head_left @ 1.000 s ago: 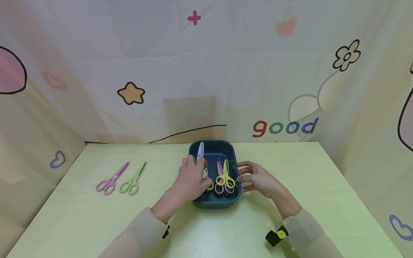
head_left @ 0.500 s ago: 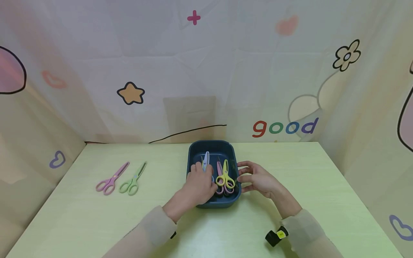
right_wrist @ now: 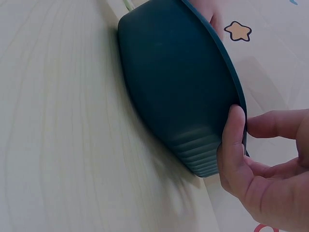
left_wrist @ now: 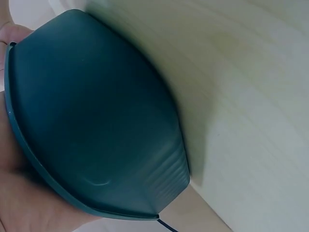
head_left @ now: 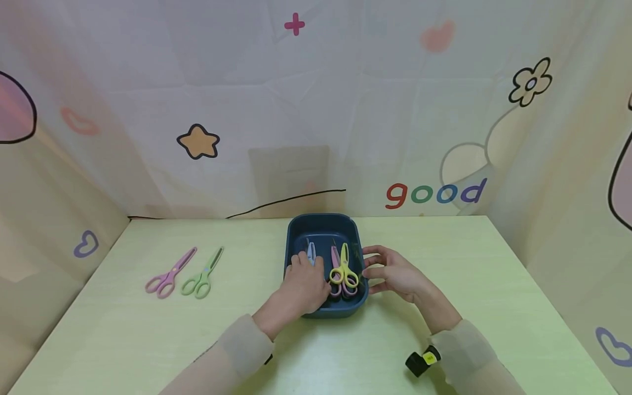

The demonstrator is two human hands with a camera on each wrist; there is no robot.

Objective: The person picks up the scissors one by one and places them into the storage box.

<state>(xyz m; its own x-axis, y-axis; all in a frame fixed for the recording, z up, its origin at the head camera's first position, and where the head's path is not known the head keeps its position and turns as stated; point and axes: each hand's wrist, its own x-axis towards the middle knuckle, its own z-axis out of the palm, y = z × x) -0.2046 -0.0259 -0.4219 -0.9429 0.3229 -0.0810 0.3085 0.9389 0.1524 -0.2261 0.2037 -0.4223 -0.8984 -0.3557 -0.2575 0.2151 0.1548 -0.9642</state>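
Head view: the left hand (head_left: 305, 281) reaches into the dark blue tray (head_left: 323, 222), fingers curled round the handle end of the blue-white scissors (head_left: 311, 253), whose blade lies low along the tray's left side. Just right of them lie the yellow scissors (head_left: 344, 269) over the pink scissors in the tray (head_left: 336, 259). The right hand (head_left: 392, 270) rests against the tray's right rim, fingers loosely bent. Well apart on the table (head_left: 444, 263), to the left, lie a pink pair (head_left: 170, 272) and a green pair (head_left: 202, 273).

Left wrist view: only the tray's outer wall (left_wrist: 96, 125) and a patch of palm show; the grip cannot be told here.

Right wrist view: the thumb (right_wrist: 231, 145) presses the tray rim (right_wrist: 227, 72); the other fingers curve near it and hold nothing.

Risk, as judged: the blade could catch the yellow handles and drag that pair; the tray could slide if the right hand eases off.

Against 1.0 s ago: the blade stood raised over the tray's far left rim; it now lies down inside, and the left hand has moved right, further over the tray.
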